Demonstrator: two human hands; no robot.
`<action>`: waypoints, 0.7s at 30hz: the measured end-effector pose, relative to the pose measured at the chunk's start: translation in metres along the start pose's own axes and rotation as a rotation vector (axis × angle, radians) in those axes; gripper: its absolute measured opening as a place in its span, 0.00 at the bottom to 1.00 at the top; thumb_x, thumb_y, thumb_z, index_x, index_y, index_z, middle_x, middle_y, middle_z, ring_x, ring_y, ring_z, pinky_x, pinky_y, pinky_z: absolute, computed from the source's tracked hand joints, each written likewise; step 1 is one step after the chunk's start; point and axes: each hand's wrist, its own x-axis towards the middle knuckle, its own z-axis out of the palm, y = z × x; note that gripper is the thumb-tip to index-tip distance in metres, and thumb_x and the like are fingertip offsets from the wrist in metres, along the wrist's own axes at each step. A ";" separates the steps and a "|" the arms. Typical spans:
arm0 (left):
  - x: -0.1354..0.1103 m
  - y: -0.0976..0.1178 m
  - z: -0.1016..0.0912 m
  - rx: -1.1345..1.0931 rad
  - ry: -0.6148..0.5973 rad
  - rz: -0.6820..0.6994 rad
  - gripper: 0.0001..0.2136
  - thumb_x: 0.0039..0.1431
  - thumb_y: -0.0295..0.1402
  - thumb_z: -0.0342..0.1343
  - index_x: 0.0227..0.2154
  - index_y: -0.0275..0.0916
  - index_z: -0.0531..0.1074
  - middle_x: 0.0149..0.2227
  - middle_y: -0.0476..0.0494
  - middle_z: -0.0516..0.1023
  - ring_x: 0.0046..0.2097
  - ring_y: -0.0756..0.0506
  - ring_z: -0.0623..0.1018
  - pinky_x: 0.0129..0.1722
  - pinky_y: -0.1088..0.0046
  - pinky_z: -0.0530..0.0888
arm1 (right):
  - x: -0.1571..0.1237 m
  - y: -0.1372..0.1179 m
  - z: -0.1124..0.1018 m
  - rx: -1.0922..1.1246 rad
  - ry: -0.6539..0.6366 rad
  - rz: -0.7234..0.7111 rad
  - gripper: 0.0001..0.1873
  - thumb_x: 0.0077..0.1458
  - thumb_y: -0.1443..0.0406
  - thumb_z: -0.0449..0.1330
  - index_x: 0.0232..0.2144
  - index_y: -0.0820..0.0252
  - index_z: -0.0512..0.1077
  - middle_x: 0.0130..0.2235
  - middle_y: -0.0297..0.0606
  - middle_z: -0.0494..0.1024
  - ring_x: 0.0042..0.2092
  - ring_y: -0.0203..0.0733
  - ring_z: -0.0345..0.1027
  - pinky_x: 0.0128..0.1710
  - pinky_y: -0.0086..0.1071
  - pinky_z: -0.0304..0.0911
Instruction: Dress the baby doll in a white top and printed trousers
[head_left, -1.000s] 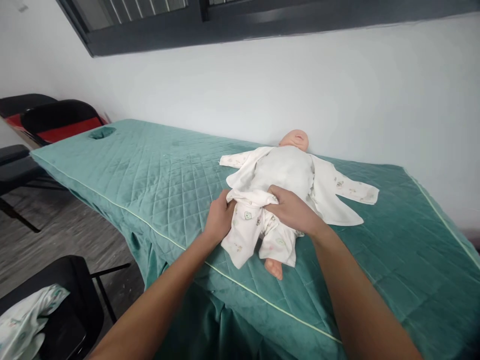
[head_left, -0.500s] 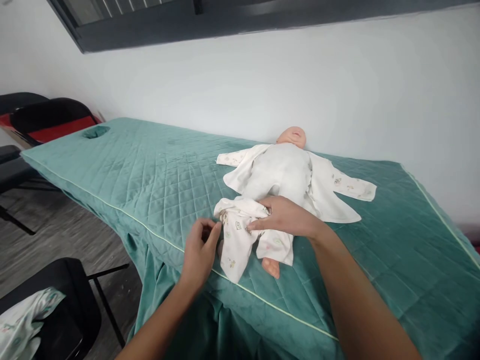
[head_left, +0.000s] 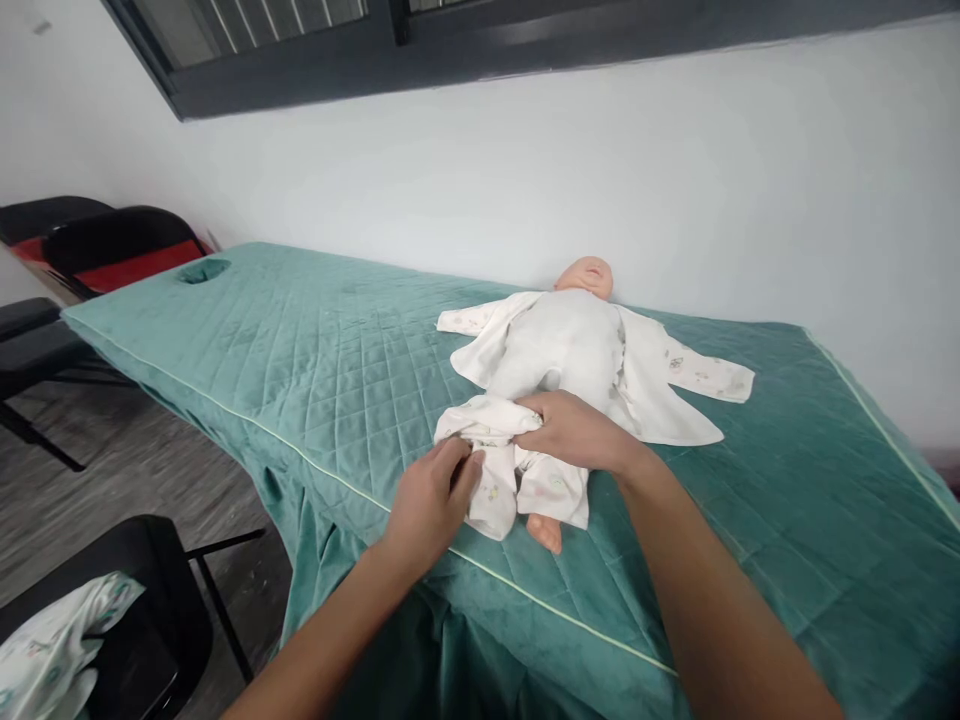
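Observation:
A baby doll (head_left: pixel 566 335) lies on its back on a green quilted bed, its head toward the wall. An open white jacket (head_left: pixel 651 375) is spread around its body, sleeves out to both sides. White printed baby pants (head_left: pixel 555 488) are bunched over its lower legs, and one bare foot (head_left: pixel 544 533) shows below a cuff. My right hand (head_left: pixel 574 430) grips the bunched waist of the pants between thumb and fingers. My left hand (head_left: pixel 435 495) pinches the fabric of the other pant leg, whose foot is hidden.
The green bed (head_left: pixel 322 320) has a face hole (head_left: pixel 204 271) at its far left end. Black chairs (head_left: pixel 120 245) stand beyond that end. Nearer, at lower left, a black chair (head_left: pixel 161 590) holds a white printed cloth (head_left: pixel 64 640). A wall with a dark-framed window runs behind.
My left hand has moved right and closed on the pant leg, which is now pulled up and more bunched. My right hand keeps its hold. The view has shifted slightly.

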 end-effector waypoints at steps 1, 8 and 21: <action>0.002 0.001 0.001 0.001 0.023 -0.002 0.12 0.67 0.38 0.47 0.27 0.41 0.61 0.28 0.50 0.68 0.31 0.48 0.67 0.33 0.71 0.59 | 0.000 0.000 0.000 0.013 0.012 0.004 0.07 0.49 0.66 0.57 0.30 0.57 0.75 0.33 0.33 0.80 0.35 0.42 0.70 0.30 0.31 0.56; 0.010 0.008 0.006 -0.311 0.027 -0.271 0.12 0.65 0.43 0.50 0.30 0.41 0.65 0.25 0.53 0.65 0.28 0.50 0.66 0.30 0.73 0.62 | 0.002 0.005 -0.002 0.022 0.107 -0.015 0.08 0.52 0.67 0.55 0.31 0.58 0.74 0.35 0.34 0.80 0.38 0.43 0.71 0.35 0.31 0.60; 0.016 0.010 0.021 -0.436 0.107 -0.371 0.14 0.63 0.47 0.52 0.32 0.41 0.63 0.24 0.55 0.63 0.27 0.51 0.64 0.27 0.75 0.61 | 0.002 0.005 -0.001 0.083 0.132 -0.028 0.09 0.57 0.64 0.56 0.39 0.58 0.74 0.42 0.38 0.81 0.43 0.45 0.73 0.42 0.35 0.63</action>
